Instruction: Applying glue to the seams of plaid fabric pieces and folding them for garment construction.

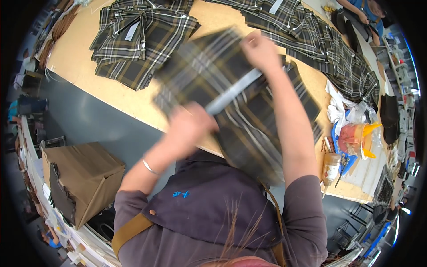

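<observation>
A dark plaid fabric piece (200, 66) with olive and white lines is held up over the near table edge, blurred by motion. A pale grey strip (233, 92) runs slantwise across it between my hands. My left hand (191, 122), smeared by motion and with a bangle on its wrist, is closed on the fabric's near left side. At the far edge, my right hand (262, 51) is closed with its fingers curled on the cloth. More plaid cloth (255, 129) lies under and beside the held piece, partly hanging over the table edge toward my apron.
Stacked plaid pieces (129, 49) lie at the far left of the wooden table (71, 58). Another long stack (307, 38) is at the far right. A glue bottle (331, 169) and a red-orange tape dispenser (353, 138) stand right. A brown cloth-covered box (84, 173) is left.
</observation>
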Demonstrator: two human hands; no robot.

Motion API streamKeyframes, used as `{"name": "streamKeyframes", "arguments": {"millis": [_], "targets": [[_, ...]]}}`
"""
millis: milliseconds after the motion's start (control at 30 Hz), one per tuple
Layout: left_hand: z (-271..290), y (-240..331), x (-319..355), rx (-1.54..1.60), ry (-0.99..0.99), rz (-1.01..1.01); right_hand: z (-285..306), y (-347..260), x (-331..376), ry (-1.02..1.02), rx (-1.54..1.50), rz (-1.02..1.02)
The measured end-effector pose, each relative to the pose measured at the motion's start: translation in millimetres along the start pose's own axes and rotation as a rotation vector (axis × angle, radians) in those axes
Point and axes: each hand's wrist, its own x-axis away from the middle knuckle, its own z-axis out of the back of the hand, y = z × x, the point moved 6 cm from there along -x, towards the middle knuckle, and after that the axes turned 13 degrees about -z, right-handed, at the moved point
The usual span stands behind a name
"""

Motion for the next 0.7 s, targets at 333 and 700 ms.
{"name": "streamKeyframes", "arguments": {"millis": [333,700], "targets": [[-9,-14,-53,0.019,0.085,0.010,104,105,114,0.259,-0.829,-0.373],[-20,-8,-9,0.073,-0.092,0.060,54,85,202,-0.043,-0.457,0.020]]}}
